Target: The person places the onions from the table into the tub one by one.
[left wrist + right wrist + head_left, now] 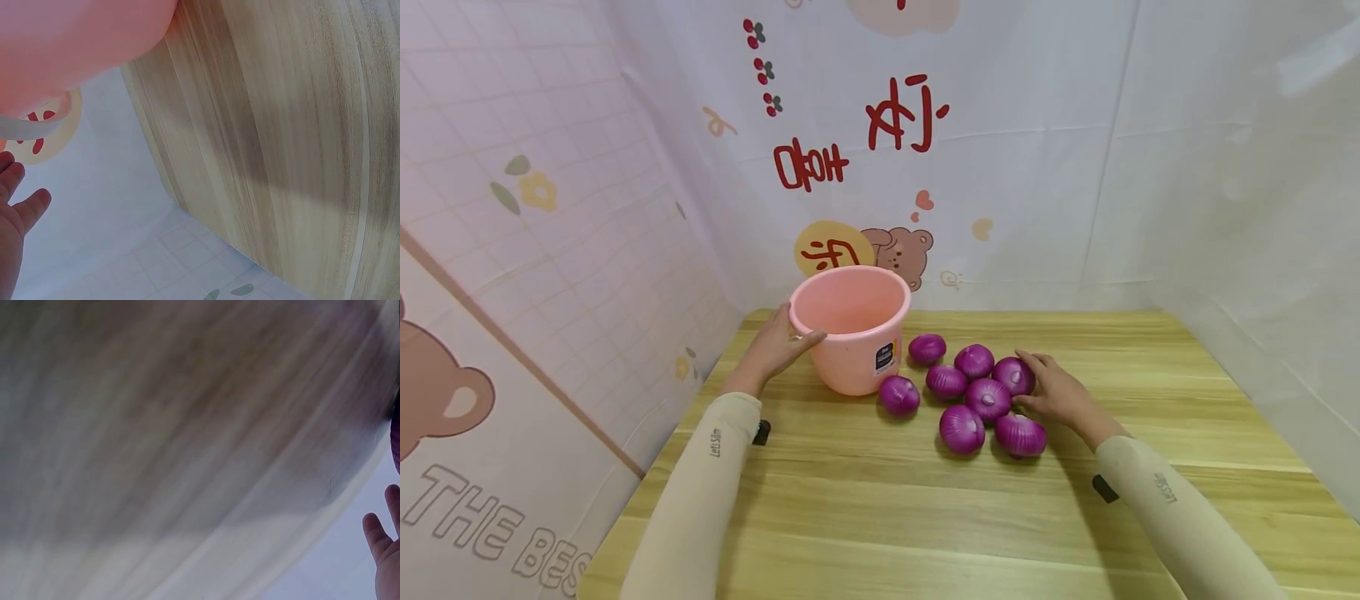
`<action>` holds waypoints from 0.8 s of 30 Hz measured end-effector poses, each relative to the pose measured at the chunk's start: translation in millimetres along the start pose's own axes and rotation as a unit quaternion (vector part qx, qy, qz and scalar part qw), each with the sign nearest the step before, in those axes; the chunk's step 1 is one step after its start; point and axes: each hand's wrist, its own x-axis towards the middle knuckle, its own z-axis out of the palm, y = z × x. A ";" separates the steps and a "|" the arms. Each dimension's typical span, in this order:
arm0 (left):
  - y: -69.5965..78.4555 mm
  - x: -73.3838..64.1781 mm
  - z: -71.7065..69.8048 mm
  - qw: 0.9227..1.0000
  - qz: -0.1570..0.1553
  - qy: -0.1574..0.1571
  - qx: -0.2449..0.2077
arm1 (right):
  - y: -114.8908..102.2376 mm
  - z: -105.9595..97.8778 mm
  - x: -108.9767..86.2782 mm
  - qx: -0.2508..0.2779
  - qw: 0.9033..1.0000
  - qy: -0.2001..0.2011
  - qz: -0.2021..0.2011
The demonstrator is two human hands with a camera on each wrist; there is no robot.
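Note:
A pink bucket (857, 358) with a dark label stands upright on the wooden table. My left hand (772, 346) is at its left side, with the fingers by the rim and the thumb along the front; in the left wrist view, the fingers (31, 209) are extended beside the pale rim. Several purple onions lie right of the bucket. My right hand (1057, 392) reaches around the right side of one onion (1014, 377), fingers spread behind it and thumb in front. Only a sliver of purple onion (395, 434) shows in the right wrist view, above extended fingers (376, 537).
One onion (899, 397) lies close against the bucket's front right, and another onion (927, 349) sits just behind it. Nearest the front are two onions, one of them below my right hand (1021, 435). Printed white sheeting (1030, 208) hangs behind the wooden table (865, 517).

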 end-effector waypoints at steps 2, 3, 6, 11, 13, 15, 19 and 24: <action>0.1 0.2 0.1 1.000 0.000 0.000 -0.005 | -0.9 0.1 0.2 0.004 1.000 0.002 0.002; 0.4 0.2 0.3 1.000 -0.002 0.000 -0.007 | -1.4 0.1 0.3 0.006 1.000 0.003 0.001; 1.0 0.3 0.5 1.000 -0.003 0.000 -0.014 | -3.2 0.2 0.3 0.004 1.000 0.003 0.000; 0.7 1.6 1.0 1.000 0.007 0.004 -0.025 | -4.8 0.6 0.5 -0.002 1.000 0.004 0.001; 0.7 1.9 1.3 0.999 0.010 0.006 -0.033 | -5.4 0.3 0.5 -0.002 1.000 0.005 0.003; 1.0 1.7 1.1 0.999 0.011 0.007 -0.041 | -5.8 -0.4 0.3 0.000 1.000 0.005 0.006; 2.7 0.3 0.7 0.998 0.007 0.007 -0.057 | -5.5 -1.7 0.0 0.000 1.000 0.009 0.013; 2.5 -1.2 -0.2 0.998 0.005 0.009 -0.069 | -3.2 -4.6 0.5 -0.001 1.000 0.017 0.025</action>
